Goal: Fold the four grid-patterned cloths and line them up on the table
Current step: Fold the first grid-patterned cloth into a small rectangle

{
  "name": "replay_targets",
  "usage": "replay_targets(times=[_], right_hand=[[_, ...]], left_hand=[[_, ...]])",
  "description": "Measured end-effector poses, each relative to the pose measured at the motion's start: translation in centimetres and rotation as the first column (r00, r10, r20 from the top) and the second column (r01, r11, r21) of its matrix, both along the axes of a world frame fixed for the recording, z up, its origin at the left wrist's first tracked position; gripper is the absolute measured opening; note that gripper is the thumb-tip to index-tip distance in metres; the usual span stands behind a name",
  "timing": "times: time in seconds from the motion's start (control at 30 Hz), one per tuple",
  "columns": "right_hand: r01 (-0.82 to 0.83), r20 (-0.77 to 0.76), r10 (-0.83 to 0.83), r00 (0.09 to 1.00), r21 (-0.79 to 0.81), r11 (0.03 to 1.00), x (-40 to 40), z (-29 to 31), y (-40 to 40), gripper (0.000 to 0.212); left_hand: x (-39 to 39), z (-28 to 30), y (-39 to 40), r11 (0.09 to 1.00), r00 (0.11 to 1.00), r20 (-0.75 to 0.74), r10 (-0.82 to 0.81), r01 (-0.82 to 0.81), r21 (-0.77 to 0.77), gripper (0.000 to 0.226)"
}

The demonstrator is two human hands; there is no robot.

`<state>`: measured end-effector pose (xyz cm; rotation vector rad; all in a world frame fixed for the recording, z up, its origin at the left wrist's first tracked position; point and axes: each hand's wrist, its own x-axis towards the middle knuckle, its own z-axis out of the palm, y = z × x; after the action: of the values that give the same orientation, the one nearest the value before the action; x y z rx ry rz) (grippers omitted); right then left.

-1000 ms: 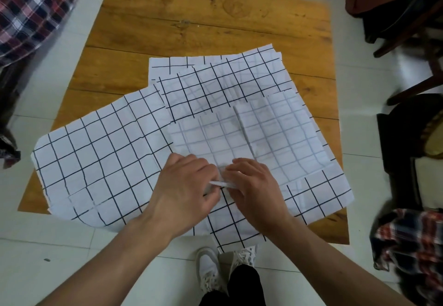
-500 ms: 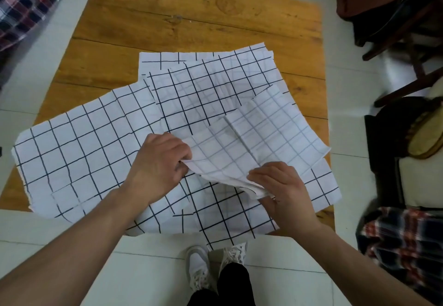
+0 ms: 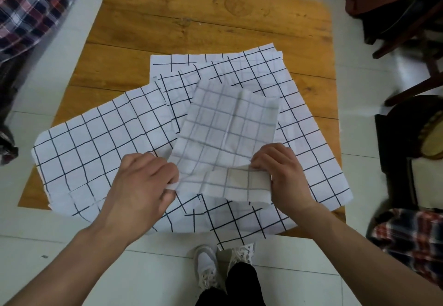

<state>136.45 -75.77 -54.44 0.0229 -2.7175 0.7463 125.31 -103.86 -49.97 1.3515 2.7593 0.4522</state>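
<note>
Several white cloths with black grid lines lie overlapping on the wooden table point(image 3: 215, 18). One spread cloth point(image 3: 96, 142) covers the left side, and others point(image 3: 299, 138) are stacked at the middle and right. On top, a partly folded cloth point(image 3: 227, 126) shows its paler back side and is lifted off the pile. My left hand point(image 3: 143, 186) pinches its near left corner. My right hand point(image 3: 285, 174) grips its near right edge, where a flap curls over toward me.
A plaid fabric point(image 3: 31, 6) lies at the upper left and another plaid piece point(image 3: 412, 238) at the lower right. Dark wooden chairs point(image 3: 407, 30) stand along the right of the table. My shoes point(image 3: 223, 265) are on the white tiled floor below the table's near edge.
Both hands have drawn apart along the near edge and raised the top cloth off the pile. It has swung round so its length now runs away from me.
</note>
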Motion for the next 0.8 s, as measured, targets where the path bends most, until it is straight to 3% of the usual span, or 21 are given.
replay_targets(times=[0.23,0.37,0.6,0.8], right_hand=[[0.006,0.22,0.0,0.975,-0.027,1.0,3.0,0.1,2.3,0.026],[0.017,0.379,-0.023,0.925,0.019,1.0,4.0,-1.0,3.3,0.051],[0.078,0.361,-0.099,0.927,0.073,0.994,2.7,-2.6,3.9,0.063],[0.096,0.343,-0.115,0.932,0.072,0.993,2.4,-3.0,3.9,0.057]], left_hand=[[2.4,-1.5,1.8,0.997,0.992,0.122,0.009,-0.018,0.074,0.019],[2.8,-2.5,2.2,0.994,0.972,0.236,0.007,-0.033,0.108,0.022],[3.3,-2.7,1.5,0.983,0.922,0.385,0.035,-0.102,0.155,0.023],[2.7,-2.2,1.2,0.953,0.903,0.429,0.035,-0.16,0.259,0.014]])
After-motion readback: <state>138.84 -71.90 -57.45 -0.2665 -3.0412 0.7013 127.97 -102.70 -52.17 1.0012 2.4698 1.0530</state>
